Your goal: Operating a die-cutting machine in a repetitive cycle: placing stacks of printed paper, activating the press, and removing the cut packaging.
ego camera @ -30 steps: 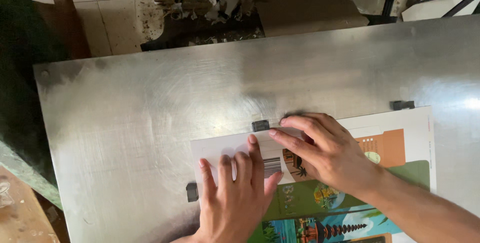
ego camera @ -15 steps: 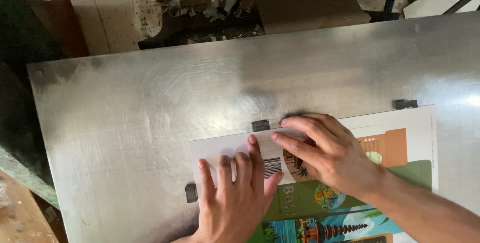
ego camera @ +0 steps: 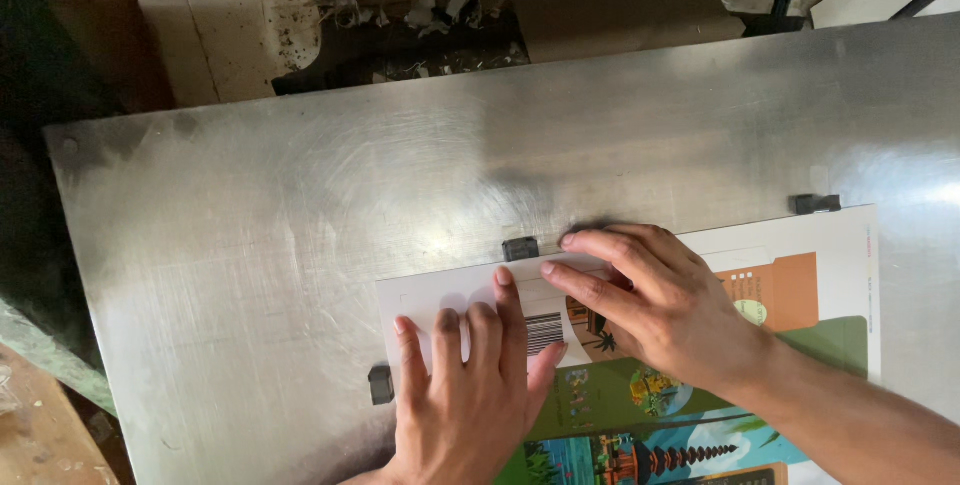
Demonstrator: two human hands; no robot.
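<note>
A: What is being shown?

B: A printed sheet (ego camera: 800,345) is being held flat on a metal table (ego camera: 300,245), seen from above. The sheet is lying toward four o'clock of the view, its top edge being pushed against two black stops, one (ego camera: 520,248) at centre, one (ego camera: 815,204) at two o'clock. A third stop (ego camera: 380,384) is being met by the left edge, at seven o'clock.

A: And the hands?

B: The left hand (ego camera: 470,395) is being pressed palm down, fingers together. The right hand (ego camera: 665,310) is being laid flat, fingers spread toward ten o'clock. Nothing is being pinched.

A: Which step?

B: Likely the sheet is being squared to the stops. Next, steady pressure is probably being called for, so the alignment is not lost.
</note>
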